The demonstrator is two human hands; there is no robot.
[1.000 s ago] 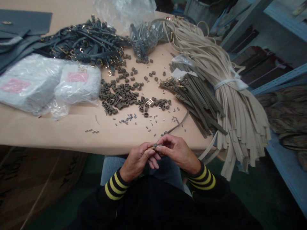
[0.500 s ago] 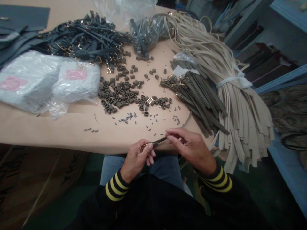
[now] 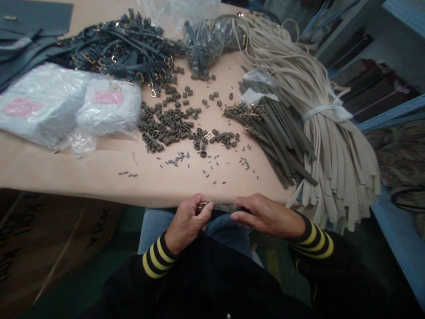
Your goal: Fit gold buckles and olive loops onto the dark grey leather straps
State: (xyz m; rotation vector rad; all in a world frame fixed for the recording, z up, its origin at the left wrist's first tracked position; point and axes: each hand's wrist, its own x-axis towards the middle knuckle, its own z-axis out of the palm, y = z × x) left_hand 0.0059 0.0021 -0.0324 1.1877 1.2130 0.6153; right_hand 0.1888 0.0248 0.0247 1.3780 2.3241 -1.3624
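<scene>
My left hand (image 3: 189, 218) and my right hand (image 3: 267, 215) hold a narrow olive leather strap (image 3: 221, 207) level, just over the table's near edge. A small gold buckle (image 3: 201, 206) sits at its left end, partly hidden by my left fingers. My right fingers pinch the strap's other end. Ahead of my hands lie scattered olive strap loops (image 3: 169, 126), tiny dark tubes (image 3: 179, 158) and a loose gold buckle (image 3: 208, 136). A bundle of olive straps (image 3: 275, 137) lies to the right.
The tan-topped table (image 3: 66, 173) also bears a tied bundle of beige straps (image 3: 335, 150), dark straps (image 3: 122, 51) and plastic-wrapped packets (image 3: 109, 106). Blue metal shelving (image 3: 395, 119) stands to the right. My jeans (image 3: 222, 232) show below the table edge.
My hands have moved apart and lower, and the strap now lies stretched level between them. My right hand has shifted from the strap's middle toward its end.
</scene>
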